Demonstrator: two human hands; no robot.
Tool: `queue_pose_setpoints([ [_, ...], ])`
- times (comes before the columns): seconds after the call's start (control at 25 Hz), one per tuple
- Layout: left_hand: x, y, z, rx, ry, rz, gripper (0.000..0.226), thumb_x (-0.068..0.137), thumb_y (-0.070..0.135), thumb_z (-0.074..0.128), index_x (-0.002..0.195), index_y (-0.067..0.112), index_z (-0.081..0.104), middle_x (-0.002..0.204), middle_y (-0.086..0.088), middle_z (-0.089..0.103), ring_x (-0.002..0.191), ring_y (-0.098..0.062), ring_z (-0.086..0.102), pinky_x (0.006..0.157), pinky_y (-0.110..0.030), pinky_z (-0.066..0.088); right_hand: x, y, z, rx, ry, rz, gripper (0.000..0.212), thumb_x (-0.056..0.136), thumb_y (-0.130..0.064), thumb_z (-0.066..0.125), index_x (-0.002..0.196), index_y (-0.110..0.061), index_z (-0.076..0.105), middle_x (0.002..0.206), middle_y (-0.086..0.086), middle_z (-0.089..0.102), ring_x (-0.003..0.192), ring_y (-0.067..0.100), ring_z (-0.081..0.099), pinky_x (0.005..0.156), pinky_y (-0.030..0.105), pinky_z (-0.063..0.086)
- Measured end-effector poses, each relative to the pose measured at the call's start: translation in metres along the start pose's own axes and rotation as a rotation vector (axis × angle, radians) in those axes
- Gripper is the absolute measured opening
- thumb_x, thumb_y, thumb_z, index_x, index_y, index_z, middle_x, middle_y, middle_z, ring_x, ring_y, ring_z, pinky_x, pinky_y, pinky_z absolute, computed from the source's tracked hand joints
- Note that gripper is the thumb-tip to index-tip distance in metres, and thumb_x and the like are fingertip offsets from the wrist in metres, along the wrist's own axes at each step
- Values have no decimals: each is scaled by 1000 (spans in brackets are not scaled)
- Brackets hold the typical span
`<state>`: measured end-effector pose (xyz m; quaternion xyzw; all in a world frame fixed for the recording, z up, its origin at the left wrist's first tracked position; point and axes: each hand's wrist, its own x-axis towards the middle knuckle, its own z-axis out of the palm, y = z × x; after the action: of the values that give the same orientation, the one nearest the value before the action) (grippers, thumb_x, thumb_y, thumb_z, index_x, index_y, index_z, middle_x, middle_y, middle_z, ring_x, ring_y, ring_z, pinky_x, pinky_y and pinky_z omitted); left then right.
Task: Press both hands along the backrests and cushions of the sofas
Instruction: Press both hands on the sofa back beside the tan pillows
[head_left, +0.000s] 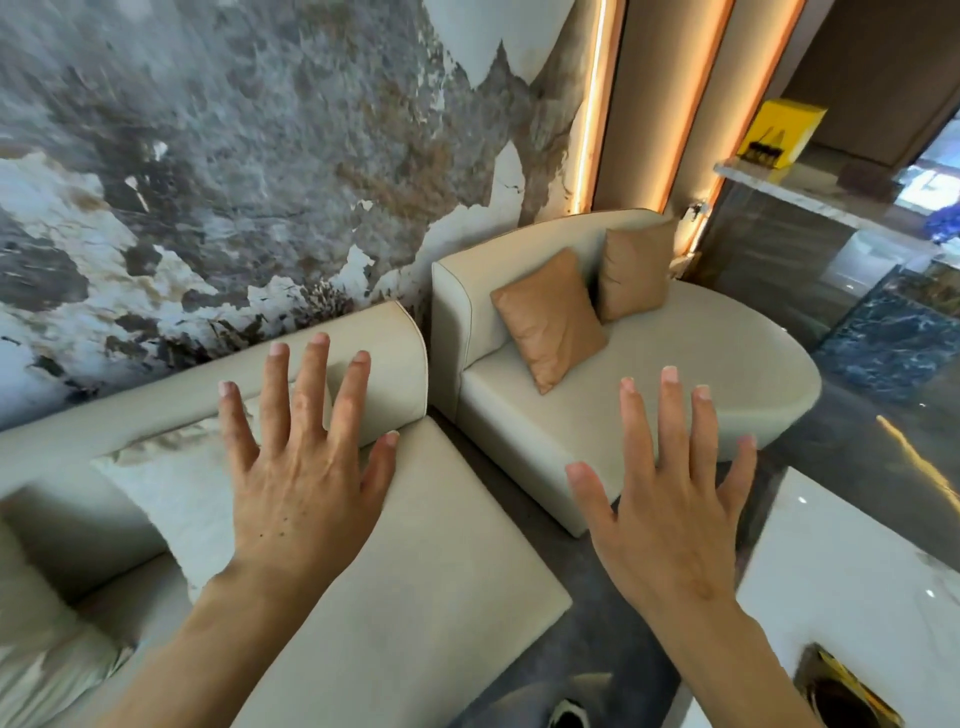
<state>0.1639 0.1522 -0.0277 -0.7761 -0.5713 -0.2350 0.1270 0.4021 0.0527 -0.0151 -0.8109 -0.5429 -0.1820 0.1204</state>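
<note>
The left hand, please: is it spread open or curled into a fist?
Spread open: the left hand shows five splayed, straight fingers.

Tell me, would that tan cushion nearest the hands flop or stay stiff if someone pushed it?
The tan cushion would probably give softly: its cover shows creases. It leans against the sofa backrest on one corner, so a push would likely topple it. It looks light for its size.
</note>
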Motion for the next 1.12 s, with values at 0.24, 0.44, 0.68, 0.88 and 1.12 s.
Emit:
queue_pose_setpoints([
  [0.24,39,103,36,50,-25,-177,67,88,46,41,147,16,35,157,-16,26,147,-37,14,113,-65,12,89,84,50,92,-34,-155,78,88,-63,27,152,-21,16,160,12,14,146,34,11,108,65,14],
  [0.44,77,165,50,87,-34,-251,68,87,48,40,147,16,34,157,-16,27,146,-37,16,113,-65,13,152,135,70,149,-35,-236,77,88,-62,29,151,-20,20,160,12,14,146,34,12,108,64,13],
  [0.68,120,189,78,79,-1,-262,68,87,49,40,147,17,35,157,-15,28,146,-37,17,114,-63,12,205,149,92,162,2,-285,77,88,-62,30,151,-20,19,160,11,14,147,32,10,109,63,10],
  [0.88,160,203,109,63,-1,-245,68,87,49,39,147,17,35,157,-15,27,146,-37,16,113,-65,12,247,154,110,144,37,-325,78,87,-61,35,152,-22,16,161,9,14,147,31,9,111,63,10],
  [1.12,223,251,157,102,-16,-292,69,87,50,37,148,17,34,159,-13,25,147,-35,12,114,-64,13,333,189,152,187,84,-382,78,86,-60,38,152,-22,19,160,10,16,147,31,12,111,64,13],
])
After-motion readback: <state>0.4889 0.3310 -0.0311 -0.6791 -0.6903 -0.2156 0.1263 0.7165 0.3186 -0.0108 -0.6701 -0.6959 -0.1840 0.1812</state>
